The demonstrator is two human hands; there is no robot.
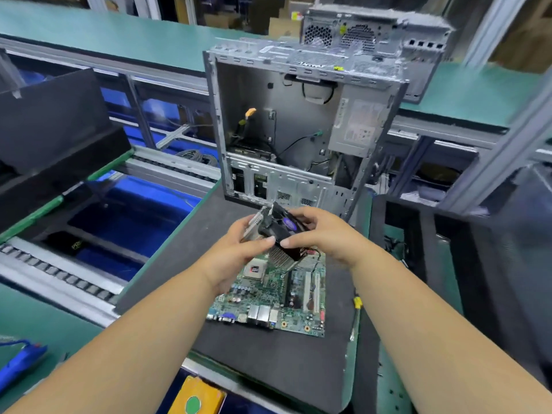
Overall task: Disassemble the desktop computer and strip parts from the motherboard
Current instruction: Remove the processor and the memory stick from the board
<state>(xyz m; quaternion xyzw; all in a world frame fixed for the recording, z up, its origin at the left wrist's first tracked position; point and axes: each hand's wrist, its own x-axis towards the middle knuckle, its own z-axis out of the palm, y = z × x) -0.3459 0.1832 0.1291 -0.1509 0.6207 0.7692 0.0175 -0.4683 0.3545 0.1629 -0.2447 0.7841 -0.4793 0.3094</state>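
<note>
Both hands — left hand [239, 246], right hand [324, 234] — curl around the cooler [279, 234], held just above the motherboard [277, 297]. Probably rigid and weighty — sharp fins; best gripped by the fan frame.

No text can be read with certainty. The round blue label on the cooler fan [289, 225] is blurred. At nine o'clock, pale lettering on a black piece [78, 244] in the blue bin is illegible, as is the case sticker [360, 122].
</note>
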